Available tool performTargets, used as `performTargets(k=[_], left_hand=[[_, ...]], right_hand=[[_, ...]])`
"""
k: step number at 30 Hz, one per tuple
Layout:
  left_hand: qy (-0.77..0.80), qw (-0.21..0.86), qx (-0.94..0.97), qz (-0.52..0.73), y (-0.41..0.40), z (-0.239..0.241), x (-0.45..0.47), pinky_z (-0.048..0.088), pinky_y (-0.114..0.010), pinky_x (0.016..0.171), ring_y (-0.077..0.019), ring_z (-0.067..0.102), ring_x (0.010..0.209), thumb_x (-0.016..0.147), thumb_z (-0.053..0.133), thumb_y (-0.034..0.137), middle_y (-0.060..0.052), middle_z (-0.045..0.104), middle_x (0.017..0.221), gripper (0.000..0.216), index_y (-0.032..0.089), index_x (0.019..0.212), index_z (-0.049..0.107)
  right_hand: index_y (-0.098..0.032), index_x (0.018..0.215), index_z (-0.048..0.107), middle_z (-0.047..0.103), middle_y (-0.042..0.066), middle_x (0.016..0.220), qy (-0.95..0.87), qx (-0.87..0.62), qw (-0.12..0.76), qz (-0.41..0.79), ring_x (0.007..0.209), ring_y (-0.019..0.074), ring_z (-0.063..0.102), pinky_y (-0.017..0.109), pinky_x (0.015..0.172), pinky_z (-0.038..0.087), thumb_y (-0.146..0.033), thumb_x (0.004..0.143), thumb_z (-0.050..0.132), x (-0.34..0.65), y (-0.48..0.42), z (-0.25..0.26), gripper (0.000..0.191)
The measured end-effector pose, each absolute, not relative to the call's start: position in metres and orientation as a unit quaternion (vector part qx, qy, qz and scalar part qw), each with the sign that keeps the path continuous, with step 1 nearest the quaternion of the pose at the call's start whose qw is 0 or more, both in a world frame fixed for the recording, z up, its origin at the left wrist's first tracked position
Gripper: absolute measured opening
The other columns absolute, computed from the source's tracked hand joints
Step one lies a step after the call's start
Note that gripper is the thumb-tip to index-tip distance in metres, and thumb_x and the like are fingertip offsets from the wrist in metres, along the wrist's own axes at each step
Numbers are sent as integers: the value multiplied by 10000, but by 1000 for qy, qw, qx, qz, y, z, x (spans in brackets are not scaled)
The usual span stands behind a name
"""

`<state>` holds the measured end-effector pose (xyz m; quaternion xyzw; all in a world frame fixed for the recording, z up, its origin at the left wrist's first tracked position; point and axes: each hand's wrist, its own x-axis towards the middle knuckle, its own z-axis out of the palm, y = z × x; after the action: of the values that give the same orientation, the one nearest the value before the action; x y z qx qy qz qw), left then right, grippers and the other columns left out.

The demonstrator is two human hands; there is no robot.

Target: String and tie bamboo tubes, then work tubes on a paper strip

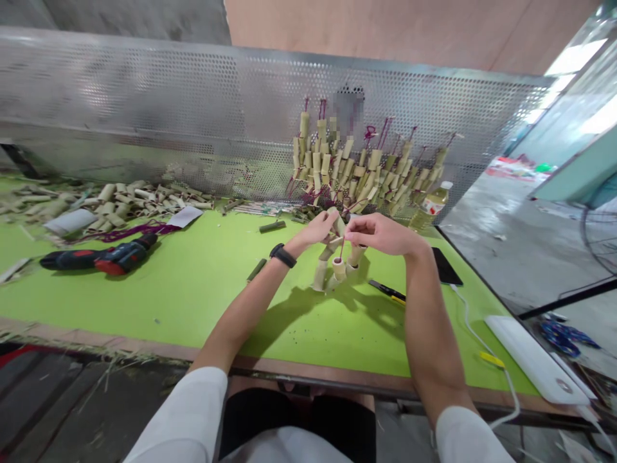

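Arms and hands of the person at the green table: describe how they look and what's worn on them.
The left hand and right hand are both ungloved. A black wristband circles the left wrist; the right wrist is bare. The left sleeve and right sleeve are plain white, leaving the forearms uncovered.

Wall: flat pinkish-tan panel (409,32) beside grey section (144,19)
Barrier: perforated silver metal sheet (168,96)
Table: flat green top (193,289)
Floor: shiny grey surface (482,206)
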<state>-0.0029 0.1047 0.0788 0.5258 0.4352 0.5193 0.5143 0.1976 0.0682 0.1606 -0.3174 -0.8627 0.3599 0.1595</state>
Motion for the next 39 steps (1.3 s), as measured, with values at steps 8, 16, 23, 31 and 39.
performTargets(k=[8,16,23,31,39], left_hand=[[406,532,485,563,72,125,-3,556,-229,601,-102,654,572,1142,527,379,29,632,784,254,240,957,422],[479,367,555,573,66,119,-7,599,-345,857,-202,755,911,1099,603,424,-78,712,1042,267,231,1044,426],[480,389,492,614,73,115,-8,584,-352,887,-253,757,1017,1034,706,494,-93,723,1040,362,228,1081,464],[448,403,501,621,65,122,-11,564,-339,855,-231,735,909,1017,738,467,-39,681,916,350,238,1088,484],[483,365,527,596,61,134,-12,511,-248,762,-152,667,794,1115,583,376,-23,672,900,231,231,973,473]], right_hand=[[-197,866,713,637,10,729,-856,-340,277,273,633,144,507,316,623,392,-517,931,687,183,59,160,327],[-201,875,738,716,36,786,-864,-339,303,217,659,170,574,334,653,437,-458,950,669,176,58,156,276],[-214,887,749,735,48,794,-871,-345,277,214,659,190,592,350,651,444,-490,959,658,170,52,159,300],[-205,894,732,751,68,817,-865,-367,294,172,684,206,609,359,673,443,-493,959,646,171,56,158,308],[-202,913,712,741,65,838,-847,-372,339,170,692,193,590,338,674,439,-473,965,640,180,57,163,285]])
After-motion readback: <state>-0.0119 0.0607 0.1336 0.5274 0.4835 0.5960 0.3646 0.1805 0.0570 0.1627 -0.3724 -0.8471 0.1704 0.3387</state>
